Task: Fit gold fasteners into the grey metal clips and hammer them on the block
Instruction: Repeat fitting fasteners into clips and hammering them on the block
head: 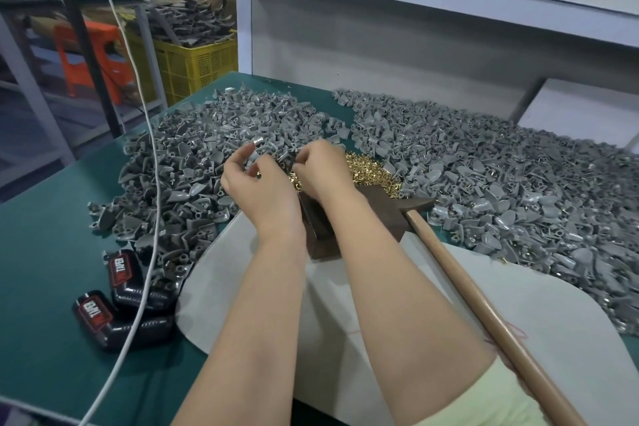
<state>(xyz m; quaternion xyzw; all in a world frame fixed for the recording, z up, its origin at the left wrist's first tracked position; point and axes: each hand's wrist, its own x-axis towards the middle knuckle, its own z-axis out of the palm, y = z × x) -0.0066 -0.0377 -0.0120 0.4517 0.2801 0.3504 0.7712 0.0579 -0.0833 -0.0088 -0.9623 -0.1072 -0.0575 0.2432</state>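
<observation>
**Q:** Which step is in hand?

**A:** Fitting, by judgement. The left hand (256,183) pinches one grey clip (251,158) just beyond the block (321,232), over the heap of clips (179,162) to the block's left. The right hand (320,171) is curled fingertip to fingertip close beside it. What it holds cannot be told.

**Q:** Where are the fasteners?

**A:** The gold fasteners (370,169) lie heaped just behind the block, toward its far right.

**Q:** What does the next move call for?

**A:** Seat a fastener in the clip and set it on the block. Then take up the hammer (477,294), which lies ungripped against the block's right side.
</observation>
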